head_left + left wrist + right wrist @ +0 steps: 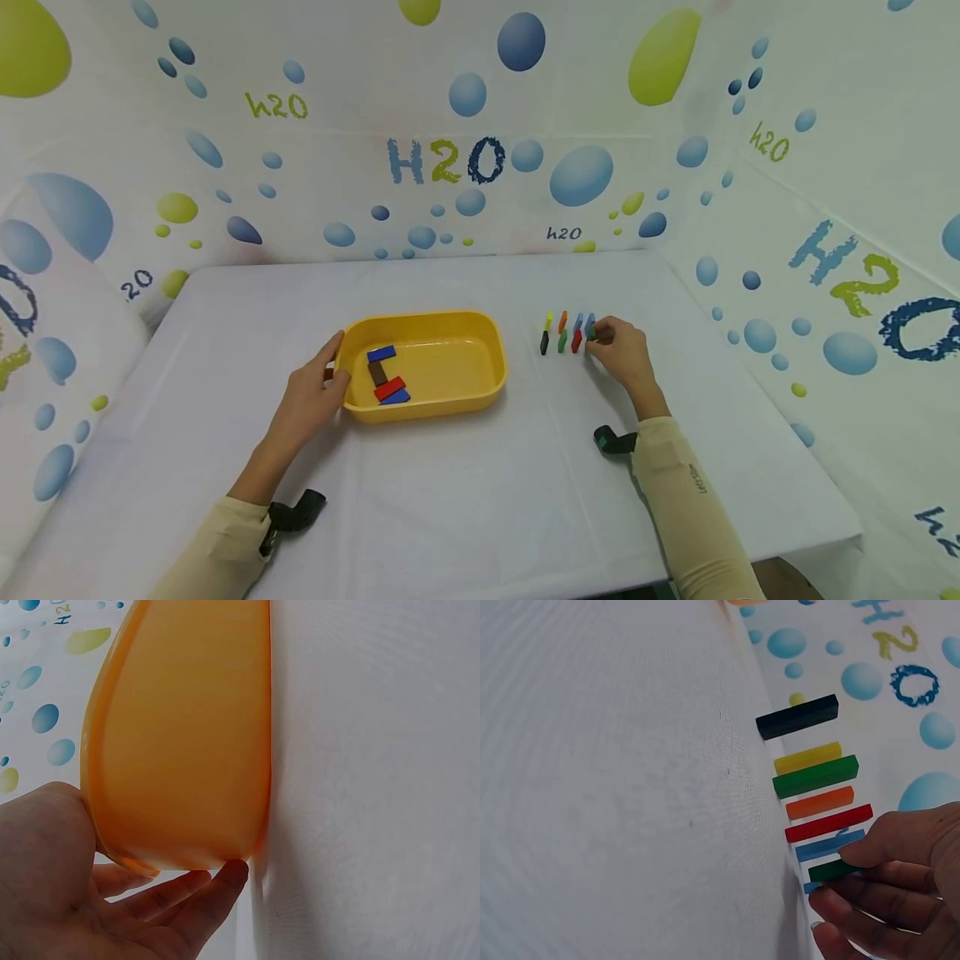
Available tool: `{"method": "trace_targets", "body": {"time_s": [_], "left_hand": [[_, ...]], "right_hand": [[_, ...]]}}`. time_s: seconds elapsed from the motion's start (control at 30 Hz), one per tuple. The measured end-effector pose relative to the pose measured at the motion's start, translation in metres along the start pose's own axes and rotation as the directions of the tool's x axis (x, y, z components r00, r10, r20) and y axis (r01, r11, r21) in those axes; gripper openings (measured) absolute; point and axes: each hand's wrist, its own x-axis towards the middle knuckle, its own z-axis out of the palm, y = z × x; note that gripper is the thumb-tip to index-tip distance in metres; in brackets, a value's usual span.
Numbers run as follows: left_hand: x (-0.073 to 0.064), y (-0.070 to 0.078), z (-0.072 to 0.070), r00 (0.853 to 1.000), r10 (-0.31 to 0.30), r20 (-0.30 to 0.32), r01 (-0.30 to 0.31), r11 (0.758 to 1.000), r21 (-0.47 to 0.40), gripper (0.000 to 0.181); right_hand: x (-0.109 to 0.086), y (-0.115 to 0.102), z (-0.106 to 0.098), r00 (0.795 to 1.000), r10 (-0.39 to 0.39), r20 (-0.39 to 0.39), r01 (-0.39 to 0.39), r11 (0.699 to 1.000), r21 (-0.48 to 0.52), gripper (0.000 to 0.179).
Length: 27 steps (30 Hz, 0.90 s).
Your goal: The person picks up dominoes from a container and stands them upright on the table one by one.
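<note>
My left hand (309, 400) touches the left end of the yellow tray (427, 410). In the left wrist view its fingertips (234, 871) press against the tray's outer end wall. Several coloured blocks lie in the tray: blue (381, 353), brown (377, 374) and red (389, 388). To the tray's right, my right hand (621, 354) pinches a dark green block (829, 870) between thumb and fingers. Beside it, slim blocks stand upright in two rows: black (543, 342), green (562, 341) and red (576, 341) in front, yellow (548, 321), orange (563, 322) and blue (578, 323) behind.
A white cloth covers the table (465, 500). Patterned sheets with blue and green spots hang at the back (337, 183) and both sides. A black wrist camera is strapped to each forearm, such as the one (615, 440) on the right.
</note>
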Motion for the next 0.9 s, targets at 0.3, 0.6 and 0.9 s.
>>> {"method": "trace_targets", "body": {"time_s": [0.3,0.6,0.9], "left_hand": [[0.0003,-0.0029,0.001,1.0,0.009,-0.005,-0.009,1.0,-0.002,0.065],[0.0004,-0.0023,0.0009,1.0,0.012,-0.003,-0.012,1.0,0.005,0.065],[0.0005,-0.0032,0.0011,1.0,0.012,-0.007,-0.012,1.0,0.007,0.065]], "right_hand": [[0.0014,0.0034,0.002,1.0,0.01,0.006,-0.01,1.0,-0.027,0.026],[0.0016,0.0058,0.0029,1.0,0.017,0.014,-0.017,1.0,-0.02,0.026],[0.0015,0.0042,0.0016,1.0,0.012,0.017,-0.012,1.0,-0.023,0.025]]}}
